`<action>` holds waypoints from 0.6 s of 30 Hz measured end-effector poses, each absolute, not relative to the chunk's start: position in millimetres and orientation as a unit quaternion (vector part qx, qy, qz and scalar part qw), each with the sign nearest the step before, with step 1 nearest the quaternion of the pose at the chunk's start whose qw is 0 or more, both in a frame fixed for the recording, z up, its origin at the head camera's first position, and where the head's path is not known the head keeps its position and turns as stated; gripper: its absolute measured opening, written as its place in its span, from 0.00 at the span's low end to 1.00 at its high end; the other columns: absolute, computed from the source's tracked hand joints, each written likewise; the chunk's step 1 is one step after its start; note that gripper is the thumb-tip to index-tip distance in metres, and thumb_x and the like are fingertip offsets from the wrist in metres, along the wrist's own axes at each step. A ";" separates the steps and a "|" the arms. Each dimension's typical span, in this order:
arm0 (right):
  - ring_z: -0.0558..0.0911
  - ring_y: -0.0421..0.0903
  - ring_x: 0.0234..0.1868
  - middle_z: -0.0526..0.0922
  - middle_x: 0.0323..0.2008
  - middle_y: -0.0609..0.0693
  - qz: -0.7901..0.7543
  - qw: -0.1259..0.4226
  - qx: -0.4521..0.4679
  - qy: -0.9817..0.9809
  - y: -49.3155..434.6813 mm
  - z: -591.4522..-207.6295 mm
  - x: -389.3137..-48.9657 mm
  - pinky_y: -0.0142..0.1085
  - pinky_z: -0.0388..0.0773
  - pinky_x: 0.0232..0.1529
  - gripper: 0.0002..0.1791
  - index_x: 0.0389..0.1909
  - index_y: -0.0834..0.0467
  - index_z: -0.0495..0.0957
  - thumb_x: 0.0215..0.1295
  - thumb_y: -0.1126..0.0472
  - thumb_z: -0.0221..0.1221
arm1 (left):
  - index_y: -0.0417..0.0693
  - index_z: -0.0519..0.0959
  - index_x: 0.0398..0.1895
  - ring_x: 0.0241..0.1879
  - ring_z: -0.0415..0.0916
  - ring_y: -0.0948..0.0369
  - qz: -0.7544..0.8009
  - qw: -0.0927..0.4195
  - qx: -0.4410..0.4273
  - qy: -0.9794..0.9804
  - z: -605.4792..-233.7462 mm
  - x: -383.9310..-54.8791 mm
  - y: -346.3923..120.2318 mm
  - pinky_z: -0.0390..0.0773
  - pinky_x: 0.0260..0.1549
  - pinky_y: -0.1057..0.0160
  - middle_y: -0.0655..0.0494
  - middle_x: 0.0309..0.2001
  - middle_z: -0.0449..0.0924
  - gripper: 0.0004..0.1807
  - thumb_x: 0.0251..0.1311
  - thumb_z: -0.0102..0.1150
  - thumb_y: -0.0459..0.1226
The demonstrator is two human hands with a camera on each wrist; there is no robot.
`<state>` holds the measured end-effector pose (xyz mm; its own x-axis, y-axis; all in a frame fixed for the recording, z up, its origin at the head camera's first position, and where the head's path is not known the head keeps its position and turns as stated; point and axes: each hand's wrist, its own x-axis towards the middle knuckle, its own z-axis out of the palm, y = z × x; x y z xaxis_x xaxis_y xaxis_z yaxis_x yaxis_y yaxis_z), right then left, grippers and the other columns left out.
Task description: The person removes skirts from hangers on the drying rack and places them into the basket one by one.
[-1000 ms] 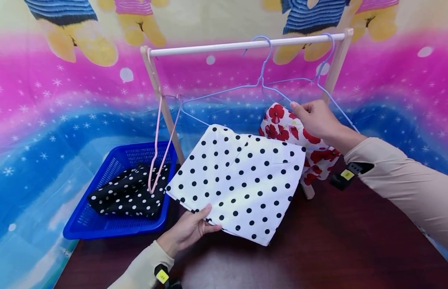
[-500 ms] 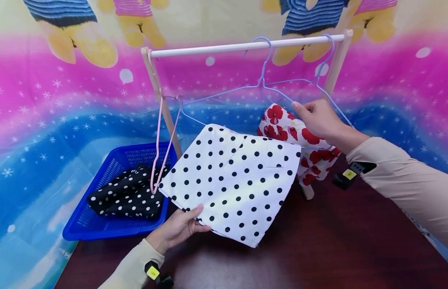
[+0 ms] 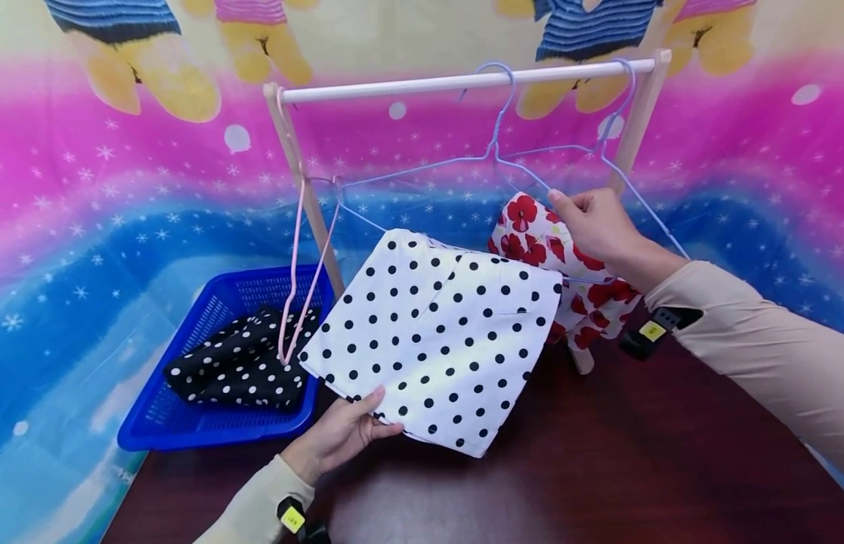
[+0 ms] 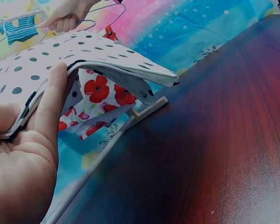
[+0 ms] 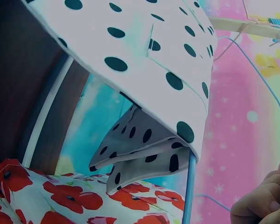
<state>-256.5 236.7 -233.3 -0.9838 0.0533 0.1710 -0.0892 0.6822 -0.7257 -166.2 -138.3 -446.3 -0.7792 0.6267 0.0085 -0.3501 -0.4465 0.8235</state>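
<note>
A white garment with black dots (image 3: 435, 347) hangs folded over the lower bar of a blue wire hanger (image 3: 456, 160), whose hook is over the rack's rail. My left hand (image 3: 343, 434) pinches the garment's lower edge, thumb on top and fingers underneath. In the left wrist view, the layered hem (image 4: 116, 70) sticks out past the fingers. My right hand (image 3: 598, 227) grips the right sloping arm of that hanger, above the garment. Behind it, a white garment with red flowers (image 3: 524, 227) hangs on a second blue hanger (image 3: 642, 200), partly covered by the hand and the dotted cloth.
The rack's white rail (image 3: 408, 88) runs between wooden posts. On its left end hangs a bare pink hanger (image 3: 295, 279), reaching down over a blue basket (image 3: 143, 431). A black garment with white dots (image 3: 238, 363) lies in the basket. Everything stands on a dark wooden table (image 3: 632, 453).
My left hand and the dotted garment's lower part have shifted a little to the left. The right hand keeps its grip on the hanger arm in nearly the same place.
</note>
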 end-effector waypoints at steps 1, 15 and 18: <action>0.60 0.43 0.11 0.59 0.11 0.44 0.398 0.090 0.008 -0.913 235.6 -233.6 -256.8 0.35 0.59 0.13 0.33 0.16 0.53 0.63 0.75 0.34 0.44 | 0.57 0.71 0.62 0.53 0.85 0.59 0.837 0.292 0.157 0.435 -447.1 -165.7 -137.9 0.85 0.50 0.60 0.57 0.56 0.84 0.15 0.80 0.38 0.36; 0.59 0.42 0.10 0.58 0.10 0.43 0.413 0.104 0.010 -0.905 229.4 -237.6 -255.1 0.34 0.58 0.12 0.33 0.15 0.54 0.67 0.76 0.36 0.44 | 0.54 0.69 0.61 0.53 0.85 0.58 0.842 0.303 0.142 0.423 -456.3 -154.4 -126.3 0.85 0.52 0.60 0.57 0.57 0.83 0.13 0.80 0.41 0.37; 0.59 0.42 0.11 0.59 0.10 0.43 0.413 0.102 0.008 -0.905 229.9 -236.9 -255.3 0.35 0.59 0.12 0.33 0.17 0.55 0.71 0.76 0.36 0.45 | 0.55 0.69 0.61 0.52 0.85 0.58 0.839 0.301 0.139 0.432 -454.5 -153.9 -127.9 0.85 0.50 0.60 0.57 0.56 0.84 0.12 0.79 0.42 0.38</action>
